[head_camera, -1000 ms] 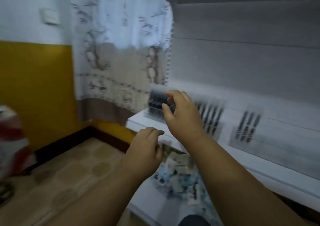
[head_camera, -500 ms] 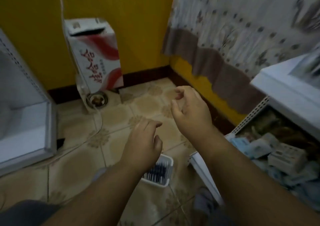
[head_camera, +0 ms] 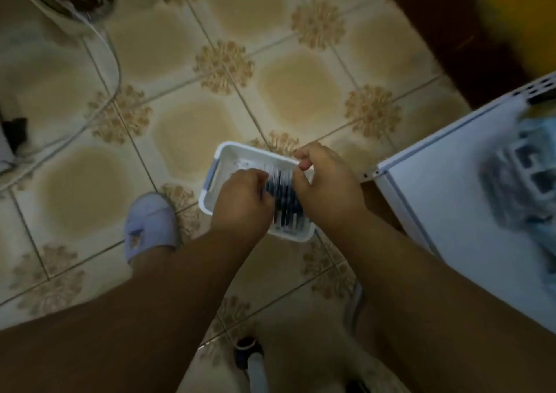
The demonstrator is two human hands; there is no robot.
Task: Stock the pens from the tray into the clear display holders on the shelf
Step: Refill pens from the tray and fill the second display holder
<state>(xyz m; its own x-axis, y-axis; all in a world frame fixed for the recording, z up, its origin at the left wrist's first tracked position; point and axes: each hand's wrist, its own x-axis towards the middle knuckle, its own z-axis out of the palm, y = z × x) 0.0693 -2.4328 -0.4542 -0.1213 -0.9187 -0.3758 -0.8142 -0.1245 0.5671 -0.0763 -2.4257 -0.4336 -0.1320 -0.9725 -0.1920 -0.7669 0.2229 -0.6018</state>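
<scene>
Pens [head_camera: 284, 195]: dark-barrelled with pale ends, lying side by side in one row inside a white rectangular tray [head_camera: 221, 158] with a greyish handle cut-out on its left short side. The tray sits on the tiled floor [head_camera: 186, 127], just beside the corner of a white shelf [head_camera: 445, 200]. Part of the tray bed to the left of the row is bare white.

Left hand [head_camera: 242, 201]: over the near-left part of the tray, fingers curled down onto the row of pens; whether they actually pinch a pen cannot be told, as the knuckles hide the tips. Right hand [head_camera: 326, 185]: over the right side of the tray, thumb and forefinger drawn together at the top end of the row; a grasp on a pen cannot be confirmed.

A pale slipper [head_camera: 149, 224] stands on the floor left of the tray. Blurred packets [head_camera: 523, 182] lie on the shelf.

Change from half a second ago: the view has swung down from the wall and curtain to the floor, and both hands, then raised in the air and holding nothing, have come down onto the tray.
</scene>
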